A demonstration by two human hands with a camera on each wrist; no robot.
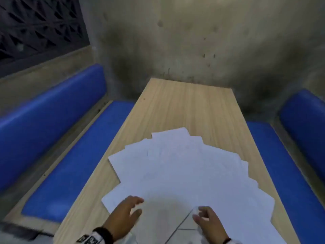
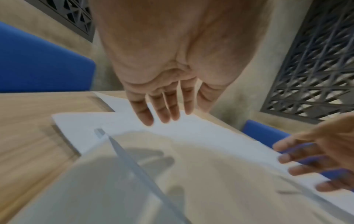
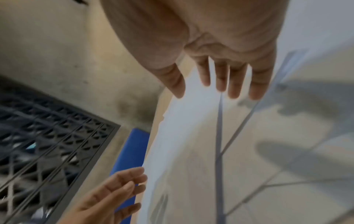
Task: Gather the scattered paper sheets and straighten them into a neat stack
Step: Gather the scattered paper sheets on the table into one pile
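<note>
Several white paper sheets (image 1: 182, 166) lie fanned out and overlapping on the near half of a wooden table (image 1: 186, 106). Some near sheets stick out past the table's front edge. My left hand (image 1: 128, 210) hovers over the near-left part of the fan with relaxed, spread fingers and holds nothing. My right hand (image 1: 204, 215) hovers over the near-middle sheets, fingers loosely bent and empty. In the left wrist view the left hand's fingers (image 2: 162, 109) stretch over the sheets (image 2: 191, 133) and cast a shadow on them. The right wrist view shows the right hand's fingers (image 3: 224, 78) straight above the paper (image 3: 182, 121).
Blue padded benches flank the table on the left (image 1: 70, 164) and the right (image 1: 281, 164). A stained concrete wall (image 1: 193, 41) closes the table's far end. A dark lattice grille (image 1: 35, 23) sits up at the back left. The table's far half shows bare wood.
</note>
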